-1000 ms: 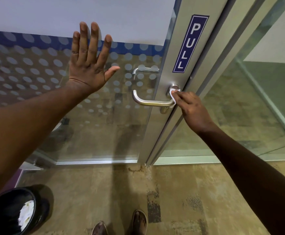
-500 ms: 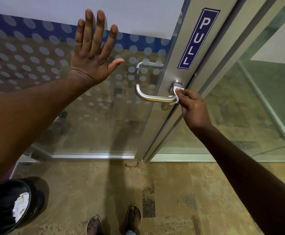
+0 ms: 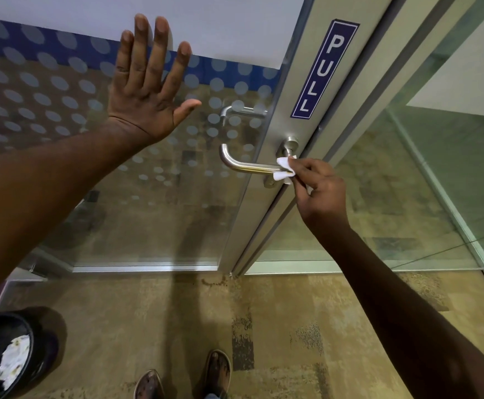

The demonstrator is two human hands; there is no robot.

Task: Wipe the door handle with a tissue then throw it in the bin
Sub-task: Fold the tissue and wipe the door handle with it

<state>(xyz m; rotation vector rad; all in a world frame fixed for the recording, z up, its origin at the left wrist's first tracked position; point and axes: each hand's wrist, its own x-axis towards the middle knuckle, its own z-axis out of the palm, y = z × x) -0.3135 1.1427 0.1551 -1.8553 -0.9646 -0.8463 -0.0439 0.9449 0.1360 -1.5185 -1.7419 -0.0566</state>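
Note:
A brushed-metal lever door handle sticks out from the grey frame of a glass door. My right hand pinches a small folded white tissue against the handle's right end, close to its round base. My left hand lies flat on the dotted glass pane, fingers spread, up and to the left of the handle. A black bin with white paper inside stands on the floor at the lower left.
A blue PULL sign runs down the door frame above the handle. A second handle shows through the glass. A fixed glass panel is on the right. My two sandalled feet stand on brown patterned carpet.
The tissue has slid slightly along the handle near its base and more of it shows now. The left hand stays pressed on the glass. The camera shifted a little.

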